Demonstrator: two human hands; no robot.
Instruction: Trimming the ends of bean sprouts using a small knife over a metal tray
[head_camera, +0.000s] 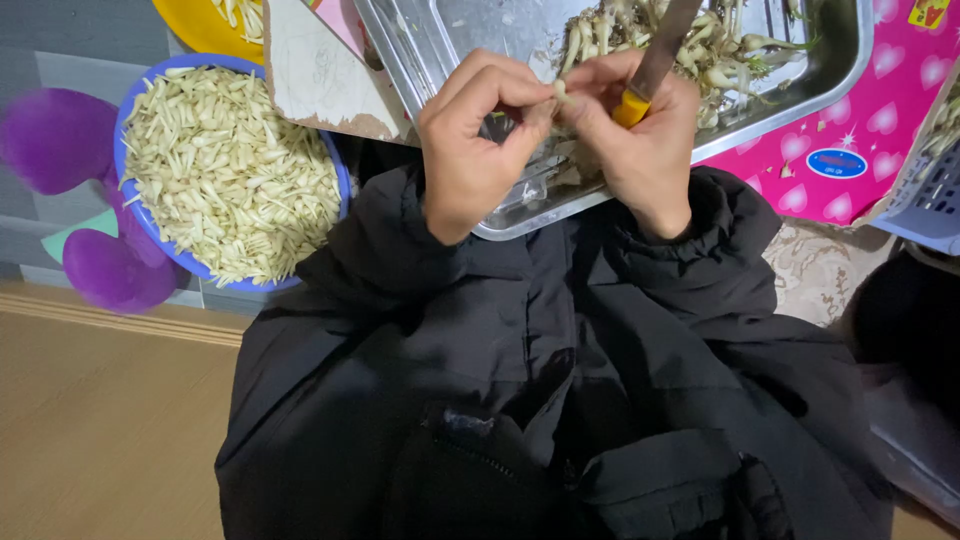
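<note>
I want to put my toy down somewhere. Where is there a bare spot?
The wooden floor left of the black jacket is bare. The metal tray has an open patch at its left end. The blue bowl is heaped full, and both hands crowd the tray's near edge.

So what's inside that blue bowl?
The blue bowl is heaped with pale, peeled slender cloves or bulbs, trimmed clean. They pile to the rim, so the bowl's bottom and anything under the heap are hidden.

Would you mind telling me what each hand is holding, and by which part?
The right hand grips a knife by its yellow handle; both hands' fingertips pinch a small pale bulb, the left hand at its left end.
</note>
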